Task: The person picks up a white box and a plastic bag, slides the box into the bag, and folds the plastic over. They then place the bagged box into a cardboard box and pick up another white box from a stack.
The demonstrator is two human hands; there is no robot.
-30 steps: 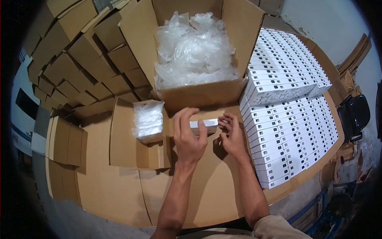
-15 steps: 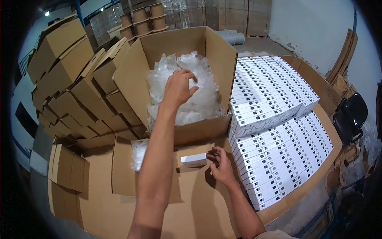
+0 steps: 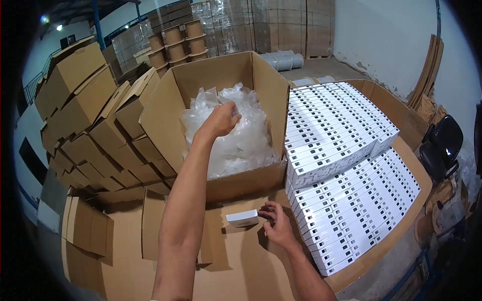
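My left hand (image 3: 222,119) reaches into a large open carton (image 3: 246,186), its fingers drawn together on a clear plastic bag at the top of the heap. Crumpled clear plastic bags (image 3: 241,143) fill most of that carton. Below it, a small white box (image 3: 242,218) sits over the cardboard surface. Just off its right end is my right hand (image 3: 280,227), fingers curved and thumb apart, fingertips right at the box's edge. My left forearm hides part of the cardboard to the left.
Tight rows of white boxes (image 3: 351,210) stand in two levels on the right. Brown cartons (image 3: 100,120) are piled at the left, with a cardboard flap (image 3: 150,226) below them. Behind are cable spools (image 3: 176,50), and a black chair (image 3: 444,145) is far right.
My left hand has gone from spread fingers over the bags to fingers closed among them. The view has tilted upward slightly. My right hand stays beside the small white box.
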